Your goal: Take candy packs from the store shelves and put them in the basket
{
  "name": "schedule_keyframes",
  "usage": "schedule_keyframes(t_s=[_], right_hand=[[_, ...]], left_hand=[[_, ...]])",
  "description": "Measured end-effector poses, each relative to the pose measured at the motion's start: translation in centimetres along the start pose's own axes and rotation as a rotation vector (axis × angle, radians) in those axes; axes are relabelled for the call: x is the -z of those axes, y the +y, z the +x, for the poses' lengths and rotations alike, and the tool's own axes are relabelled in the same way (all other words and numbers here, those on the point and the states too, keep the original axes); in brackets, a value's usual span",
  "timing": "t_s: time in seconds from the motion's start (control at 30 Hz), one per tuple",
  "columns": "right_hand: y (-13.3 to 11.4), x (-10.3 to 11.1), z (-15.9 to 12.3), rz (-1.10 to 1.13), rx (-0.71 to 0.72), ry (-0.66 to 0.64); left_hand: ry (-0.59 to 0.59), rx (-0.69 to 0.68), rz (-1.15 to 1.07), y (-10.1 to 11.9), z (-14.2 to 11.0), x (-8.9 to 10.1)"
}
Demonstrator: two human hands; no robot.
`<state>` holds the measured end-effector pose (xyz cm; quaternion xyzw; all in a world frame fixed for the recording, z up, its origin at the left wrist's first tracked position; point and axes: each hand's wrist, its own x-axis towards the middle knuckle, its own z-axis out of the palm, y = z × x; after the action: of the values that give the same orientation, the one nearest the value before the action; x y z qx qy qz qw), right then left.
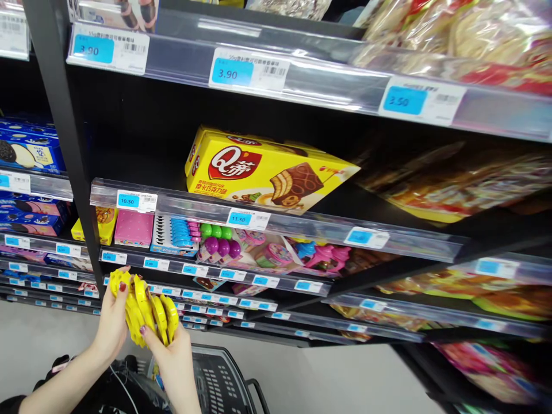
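Both my hands are closed around a bunch of several flat yellow pieces with wavy edges (146,307), held low in front of the shelves. My left hand (112,325) grips the left side, thumb pressed on top. From the right, my right hand (173,352) clasps the same bunch with its thumb across the front. What the yellow pieces are, I cannot make out. Just beyond them runs a low shelf with a pink box (133,228), a box of blue and pink items (176,233) and purple and green round-topped items (222,247).
A yellow chocolate-cake box (263,172) lies on the middle shelf. Price-tag rails (302,227) stick out along each shelf edge. A dark shopping basket (222,382) stands below my right hand on the grey floor (328,374). Blue cookie boxes (30,146) fill the left bay.
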<state>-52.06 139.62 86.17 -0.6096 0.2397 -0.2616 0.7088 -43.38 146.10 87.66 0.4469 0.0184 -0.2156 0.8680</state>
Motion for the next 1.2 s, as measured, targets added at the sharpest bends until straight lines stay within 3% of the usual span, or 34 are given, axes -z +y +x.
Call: schedule_keyframes(t_s=[0.13,0.23,0.33,0.43,0.57,0.8,0.93,1.03,1.13,1.2], right_hand=[[0.5,2.2,-1.3,0.302,-0.177,-0.094],[0.2,3.6,-2.1,0.646,-0.292,-0.339],[-0.8,3.5,-2.3,0.945,-0.280,-0.579],[-1.8,2.5,-2.2,1.161,-0.191,-0.657],[-2.3,2.1,-2.0,1.328,-0.242,-0.675],[-2.6,2.2,-2.1,1.342,-0.380,-0.450],[-2.6,2.1,-2.3,1.247,-0.369,-0.419],[-2.3,2.5,-2.5,1.058,-0.297,-0.523],[-1.7,3.2,-2.5,0.718,-0.211,-0.607],[-1.3,3.3,-2.4,0.437,-0.102,-0.479]], left_hand=[[0.029,0.009,-0.040,1.1,0.5,-0.3],[0.021,-0.012,-0.060,1.6,0.7,-0.2],[0.023,-0.025,-0.058,1.6,0.7,0.0],[0.000,-0.023,-0.051,1.3,0.5,0.1],[-0.018,-0.019,-0.052,0.9,0.3,0.0],[-0.044,0.001,-0.047,0.9,0.0,0.0],[-0.048,0.006,-0.039,1.0,0.0,0.0],[-0.046,0.008,-0.048,1.0,-0.1,-0.2],[-0.040,0.013,-0.043,1.1,-0.3,-0.3],[-0.036,0.031,-0.034,1.1,-0.4,-0.5]])
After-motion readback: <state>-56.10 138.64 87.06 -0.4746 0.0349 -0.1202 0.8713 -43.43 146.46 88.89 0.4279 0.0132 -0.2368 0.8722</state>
